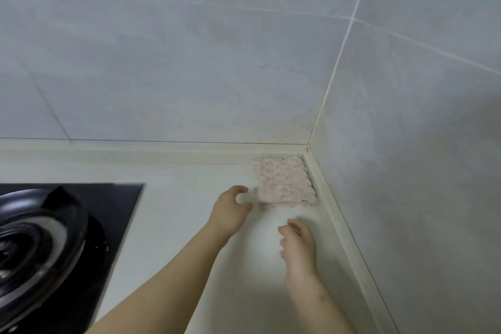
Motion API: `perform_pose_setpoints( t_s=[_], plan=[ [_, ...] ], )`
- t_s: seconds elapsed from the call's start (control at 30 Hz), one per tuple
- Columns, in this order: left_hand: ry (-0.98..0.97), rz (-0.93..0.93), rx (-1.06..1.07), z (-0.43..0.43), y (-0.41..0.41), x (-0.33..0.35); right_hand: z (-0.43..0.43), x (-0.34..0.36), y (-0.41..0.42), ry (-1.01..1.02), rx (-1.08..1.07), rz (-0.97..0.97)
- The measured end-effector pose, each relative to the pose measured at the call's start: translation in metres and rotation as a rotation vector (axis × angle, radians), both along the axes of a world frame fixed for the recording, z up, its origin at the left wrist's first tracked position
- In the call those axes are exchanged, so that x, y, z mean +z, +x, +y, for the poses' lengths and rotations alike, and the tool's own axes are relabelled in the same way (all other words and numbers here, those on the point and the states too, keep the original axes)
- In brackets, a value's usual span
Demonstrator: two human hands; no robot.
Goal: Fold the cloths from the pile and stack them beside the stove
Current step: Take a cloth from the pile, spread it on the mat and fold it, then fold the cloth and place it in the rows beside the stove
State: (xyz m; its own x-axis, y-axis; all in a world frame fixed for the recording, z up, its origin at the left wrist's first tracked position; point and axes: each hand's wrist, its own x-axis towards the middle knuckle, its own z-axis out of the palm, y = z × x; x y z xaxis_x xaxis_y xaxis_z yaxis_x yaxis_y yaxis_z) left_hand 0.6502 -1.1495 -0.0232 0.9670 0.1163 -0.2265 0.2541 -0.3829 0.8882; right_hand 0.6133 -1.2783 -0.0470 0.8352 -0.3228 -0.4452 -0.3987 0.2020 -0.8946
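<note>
Cloth [284, 182], pink, folded, lies flat in the counter [176, 225] corner, right of the stove [81, 225] and apart from it. Left hand [230, 211] curves thumb and fingers at its near-left corner, though blur hides whether it pinches; right hand [298, 244] hovers nearby, loosely curled, holding nothing. Likely best: square the edges to the corner, pat flat, then lift straight off so the fold stays closed.
</note>
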Motion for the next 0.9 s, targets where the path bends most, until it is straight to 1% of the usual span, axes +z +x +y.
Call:
perform_pose_setpoints(
  t_s=[0.13, 0.23, 0.37, 0.53, 0.63, 0.73, 0.9],
  plan=[
    [-0.145, 0.001, 0.118, 0.046, -0.078, 0.008, 0.053, 0.030, -0.047, 0.030, 0.124, -0.035],
    [-0.194, -0.008, 0.227, 0.094, -0.140, 0.015, 0.108, 0.046, -0.088, 0.063, 0.265, -0.058],
    [-0.202, -0.070, 0.423, 0.182, -0.225, 0.031, 0.197, 0.066, -0.145, 0.086, 0.566, -0.108],
    [-0.184, -0.174, 0.809, 0.304, -0.357, 0.048, 0.328, 0.074, -0.233, 0.060, 0.940, -0.146],
    [-0.163, -0.189, 0.997, 0.367, -0.442, 0.049, 0.407, 0.071, -0.301, 0.067, 1.078, -0.155],
    [-0.126, -0.181, 1.140, 0.418, -0.525, 0.048, 0.478, 0.066, -0.376, 0.075, 1.221, -0.136],
    [-0.069, -0.196, 1.334, 0.481, -0.640, 0.046, 0.560, 0.064, -0.479, 0.068, 1.420, -0.082]
  ],
)
